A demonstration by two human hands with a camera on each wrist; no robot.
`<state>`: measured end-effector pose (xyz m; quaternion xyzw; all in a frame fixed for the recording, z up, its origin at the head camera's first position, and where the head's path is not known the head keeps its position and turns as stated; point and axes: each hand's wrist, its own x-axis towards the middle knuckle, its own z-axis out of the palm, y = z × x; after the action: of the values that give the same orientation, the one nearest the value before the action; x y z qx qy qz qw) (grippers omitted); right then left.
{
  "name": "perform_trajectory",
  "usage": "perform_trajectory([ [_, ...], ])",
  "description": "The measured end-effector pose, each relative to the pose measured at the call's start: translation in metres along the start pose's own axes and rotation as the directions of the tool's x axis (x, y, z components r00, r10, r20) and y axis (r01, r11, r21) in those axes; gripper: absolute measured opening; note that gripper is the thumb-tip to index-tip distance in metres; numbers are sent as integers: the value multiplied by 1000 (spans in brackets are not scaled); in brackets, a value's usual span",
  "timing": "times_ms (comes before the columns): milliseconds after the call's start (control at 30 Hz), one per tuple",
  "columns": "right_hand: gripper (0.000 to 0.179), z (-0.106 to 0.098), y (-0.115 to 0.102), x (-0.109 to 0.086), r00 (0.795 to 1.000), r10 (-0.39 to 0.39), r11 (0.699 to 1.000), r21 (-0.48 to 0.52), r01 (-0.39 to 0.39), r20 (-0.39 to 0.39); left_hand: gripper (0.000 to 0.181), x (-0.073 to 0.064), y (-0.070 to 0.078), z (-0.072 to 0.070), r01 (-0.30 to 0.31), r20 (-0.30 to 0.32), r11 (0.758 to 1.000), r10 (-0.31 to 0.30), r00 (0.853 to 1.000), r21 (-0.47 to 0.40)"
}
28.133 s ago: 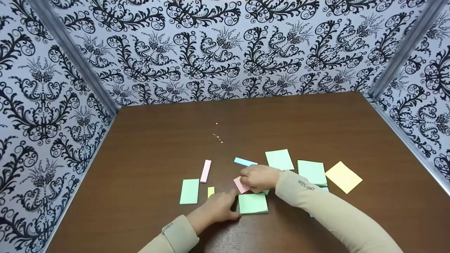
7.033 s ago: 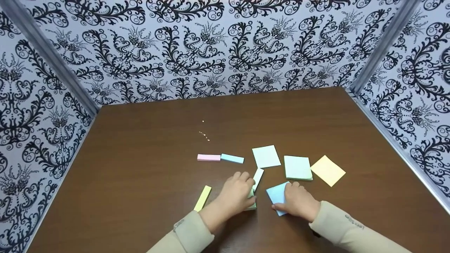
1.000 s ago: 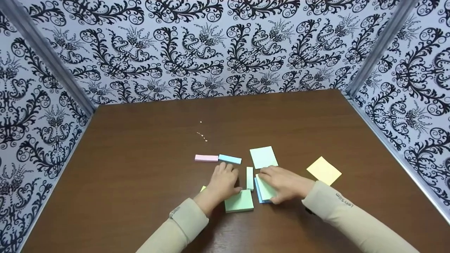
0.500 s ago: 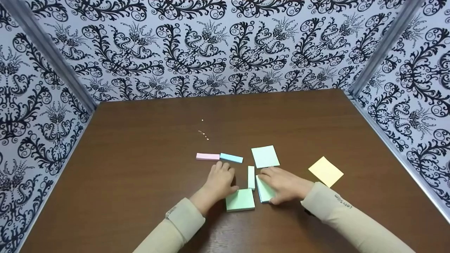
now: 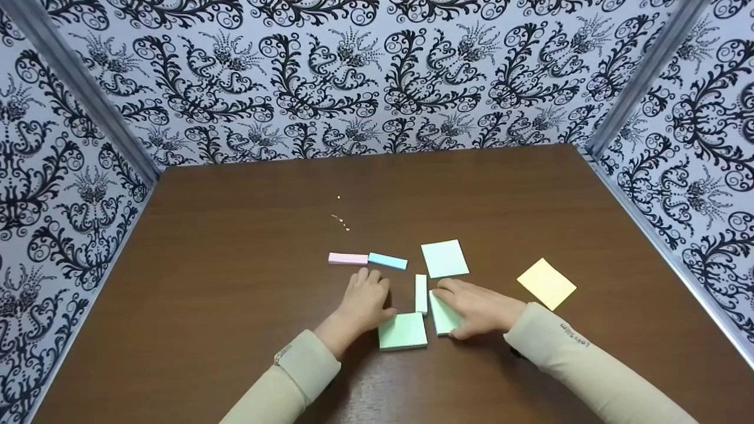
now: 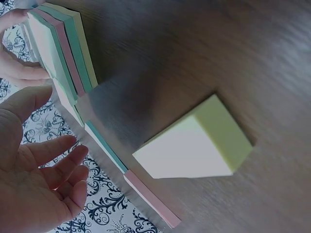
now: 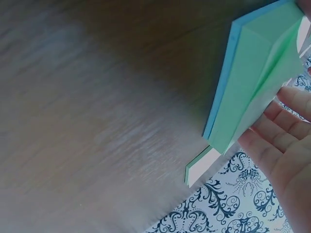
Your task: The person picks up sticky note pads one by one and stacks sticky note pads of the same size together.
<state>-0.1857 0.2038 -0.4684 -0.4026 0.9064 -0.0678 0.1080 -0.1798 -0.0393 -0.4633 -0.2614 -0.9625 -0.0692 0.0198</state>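
Note:
My right hand grips a green sticky-note pad across its near and far edges. The pad sits on a blue pad, their edges nearly flush. Just left, a stack of sticky-note pads with a green top lies on the table; the left wrist view shows green, pink and yellow layers in it. My left hand rests beside that stack, thumb near its far-left corner, fingers loosely bent around nothing. A narrow pale green pad stands between the two piles. A yellow pad is hidden beneath my left forearm in the head view.
A narrow pink pad and a narrow blue pad lie end to end farther back. A pale green note square is behind my right hand, a yellow one to the right. Small light specks dot the brown table; patterned walls enclose it.
Earlier my right hand held the blue pad; afterwards the green pad came from the right onto it. Over the last second the green pad has become lined up with the blue one.

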Motion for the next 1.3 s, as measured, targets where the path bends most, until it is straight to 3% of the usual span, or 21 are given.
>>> perform_trajectory([
  [300,74,2,-3,-1,998,42,999,24,-44,50,42,-1,-7,-3,30,42,998,-28,999,-49],
  [567,75,6,-4,-2,999,34,999,42,-35,28,41,-10,-24,-6,54,-1,996,-54,999,-64],
  [800,76,4,-1,-3,996,55,994,93,-61,68,39,-17,-38,-4,86,3,992,-86,996,-88],
  [1300,78,8,5,-2,999,25,1000,-8,-25,24,41,-20,-45,-2,89,-12,991,-90,996,-97],
])
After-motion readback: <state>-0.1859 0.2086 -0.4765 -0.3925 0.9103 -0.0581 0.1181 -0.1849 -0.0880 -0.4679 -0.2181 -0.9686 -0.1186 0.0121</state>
